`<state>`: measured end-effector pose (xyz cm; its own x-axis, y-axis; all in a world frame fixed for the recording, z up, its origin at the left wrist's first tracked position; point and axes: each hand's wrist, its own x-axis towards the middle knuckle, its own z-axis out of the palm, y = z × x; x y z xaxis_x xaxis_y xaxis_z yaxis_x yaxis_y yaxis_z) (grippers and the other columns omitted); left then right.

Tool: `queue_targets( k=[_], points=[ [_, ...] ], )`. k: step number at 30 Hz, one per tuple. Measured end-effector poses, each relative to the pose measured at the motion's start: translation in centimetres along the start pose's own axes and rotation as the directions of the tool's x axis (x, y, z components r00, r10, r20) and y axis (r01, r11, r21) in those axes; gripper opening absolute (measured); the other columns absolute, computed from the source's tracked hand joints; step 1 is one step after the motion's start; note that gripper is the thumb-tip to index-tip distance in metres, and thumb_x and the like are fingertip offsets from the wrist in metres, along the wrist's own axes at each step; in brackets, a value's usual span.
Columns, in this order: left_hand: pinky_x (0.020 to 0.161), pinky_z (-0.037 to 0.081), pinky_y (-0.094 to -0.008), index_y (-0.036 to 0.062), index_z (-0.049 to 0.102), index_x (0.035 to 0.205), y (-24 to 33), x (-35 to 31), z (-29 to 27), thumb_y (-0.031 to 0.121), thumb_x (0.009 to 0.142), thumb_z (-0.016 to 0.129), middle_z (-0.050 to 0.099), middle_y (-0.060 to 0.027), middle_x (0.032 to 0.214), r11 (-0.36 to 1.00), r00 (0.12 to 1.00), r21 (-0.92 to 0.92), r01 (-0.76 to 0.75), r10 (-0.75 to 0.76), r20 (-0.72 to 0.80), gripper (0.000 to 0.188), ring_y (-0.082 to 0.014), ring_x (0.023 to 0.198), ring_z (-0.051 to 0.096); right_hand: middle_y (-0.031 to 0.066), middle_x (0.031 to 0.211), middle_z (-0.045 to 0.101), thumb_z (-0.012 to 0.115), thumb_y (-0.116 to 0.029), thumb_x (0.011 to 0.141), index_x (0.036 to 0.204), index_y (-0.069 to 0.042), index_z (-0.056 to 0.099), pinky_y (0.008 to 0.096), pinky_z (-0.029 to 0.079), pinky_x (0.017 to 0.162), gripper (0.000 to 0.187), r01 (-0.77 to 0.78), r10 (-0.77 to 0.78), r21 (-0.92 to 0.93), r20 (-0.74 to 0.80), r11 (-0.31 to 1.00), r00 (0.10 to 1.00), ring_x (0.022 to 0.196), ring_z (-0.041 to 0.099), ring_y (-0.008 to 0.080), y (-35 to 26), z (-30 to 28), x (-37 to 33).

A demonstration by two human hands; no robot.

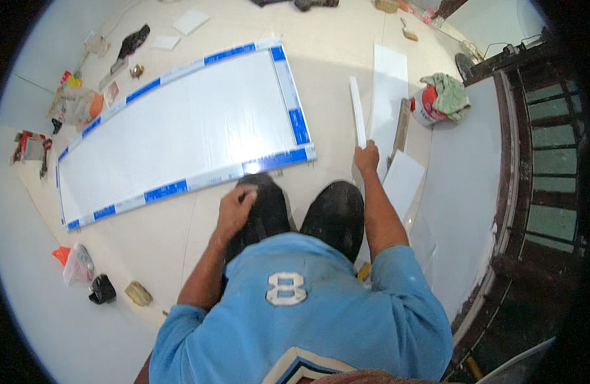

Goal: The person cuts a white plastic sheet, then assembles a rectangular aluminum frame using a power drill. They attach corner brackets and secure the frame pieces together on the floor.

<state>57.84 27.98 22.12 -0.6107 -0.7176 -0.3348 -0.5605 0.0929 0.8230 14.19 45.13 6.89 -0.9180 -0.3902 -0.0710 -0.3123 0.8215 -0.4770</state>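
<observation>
My right hand (367, 159) is closed around the lower end of a narrow white strip (357, 112), which points away from me. My left hand (236, 208) rests by my left knee with its fingers curled together; whether something small is between them, I cannot make out. Just beyond my knees lies a large white framed panel (179, 118), its edges covered in blue and white film. To the right of the strip a long white board (389, 83) lies flat on the floor. A shorter white piece (404, 178) and a narrow brown bar (402, 125) lie near my right hand.
A bucket (428, 107) with a green cloth (448, 96) stands by the right wall. Plastic bags (77, 105) and small tools lie at the far left. Nearer left are another bag (79, 264), a black object (103, 289) and a yellowish block (138, 294). A dark barred frame (551, 166) edges the right.
</observation>
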Motion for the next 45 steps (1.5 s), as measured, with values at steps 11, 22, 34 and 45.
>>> queue_targets(
  k=[11, 22, 34, 45],
  points=[
    [0.092, 0.058, -0.0335, 0.001, 0.078, 0.12, -3.8, 2.1, -5.6, 0.011, 0.101, 0.074, 0.077, -0.0124, 0.112, 0.972, 0.95, -0.118, 0.205, -0.227, -0.216, 0.022, -0.0184, 0.101, 0.072, 0.0288, 0.122, 0.069, 0.07, -0.025, 0.101, 0.125, 0.004, 0.061, 0.0553, 0.058, 0.1, 0.039, -0.109, 0.131, -0.204, 0.096, 0.973, 0.987, 0.114, 0.071, 0.0474, -5.8, 7.3, 10.7],
    [0.096, 0.06, -0.0511, -0.0075, 0.071, 0.121, -24.6, 3.0, -13.0, 0.049, 0.082, 0.088, 0.076, -0.0252, 0.115, 0.671, 0.733, 0.517, 0.531, -0.67, 0.117, 0.071, -0.0403, 0.104, 0.075, 0.0278, 0.123, 0.074, 0.07, -0.048, 0.097, 0.124, 0.001, 0.067, 0.055, 0.06, 0.1, 0.057, 0.105, 0.206, -0.598, 0.427, 0.794, 0.88, 0.118, 0.073, 0.0451, -9.3, 0.9, 9.9],
    [0.112, 0.054, -0.0518, -0.0038, 0.053, 0.144, -26.1, 6.1, -10.5, 0.053, 0.068, 0.099, 0.063, -0.0242, 0.142, 0.48, 0.503, 0.333, 0.812, -0.864, 0.019, 0.105, -0.043, 0.133, 0.062, 0.0241, 0.1, 0.075, 0.064, -0.033, 0.103, 0.107, -0.007, 0.071, 0.0583, 0.055, 0.086, 0.027, 0.388, -0.194, -0.474, 0.407, 0.791, 0.893, 0.096, 0.071, 0.0491, -19.9, -19.4, 7.4],
    [0.104, 0.06, -0.0479, -0.0035, 0.065, 0.137, -28.0, 7.3, -11.7, 0.04, 0.076, 0.096, 0.072, -0.0253, 0.132, 0.568, 0.445, 0.43, 0.702, -0.821, 0.359, 0.081, -0.0405, 0.119, 0.073, 0.0236, 0.08, 0.072, 0.08, -0.044, 0.091, 0.083, 0.001, 0.073, 0.0575, 0.059, 0.075, 0.047, -0.213, 0.519, -0.872, 0.054, 0.44, 0.853, 0.078, 0.073, 0.047, -7.2, -53.1, 0.6]
  ],
)
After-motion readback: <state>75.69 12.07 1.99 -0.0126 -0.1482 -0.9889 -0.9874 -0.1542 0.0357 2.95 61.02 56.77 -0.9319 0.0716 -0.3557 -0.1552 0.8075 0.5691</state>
